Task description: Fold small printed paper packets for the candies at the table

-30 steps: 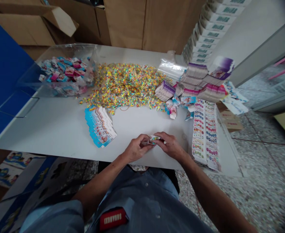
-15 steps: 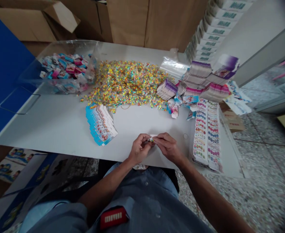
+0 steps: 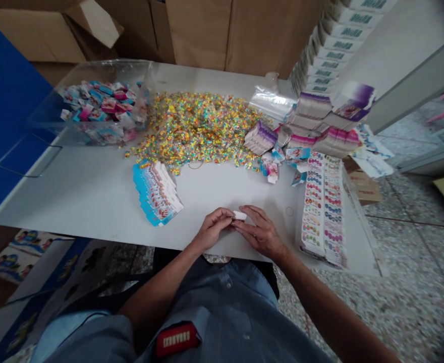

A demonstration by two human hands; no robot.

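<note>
A small white carton (image 3: 239,216) is held between my two hands just above the near part of the table (image 3: 214,191). My left hand (image 3: 213,228) pinches its left end with thumb and fingers. On the right, my right hand (image 3: 262,232) has its fingers closed around the other end. Its white face points up; the fingers hide the rest. A fanned stack of flat blue-and-white cartons (image 3: 157,194) lies to the left of my left hand. Beyond the hands spreads a wide pile of small yellow and multicoloured pieces in clear wrapping (image 3: 203,128).
A clear plastic bin (image 3: 142,68) at the back left holds small blue and pink boxes (image 3: 108,105). Sheets of oval stickers (image 3: 323,212) are stacked at right. Behind them lie bundles of purple and pink cartons (image 3: 309,118). Tall white stacks (image 3: 331,58) stand at the back right.
The carton has turned between my fingers, so a broader white face shows and the colourful bit seen earlier is hidden. My right fingers have shifted along it.
</note>
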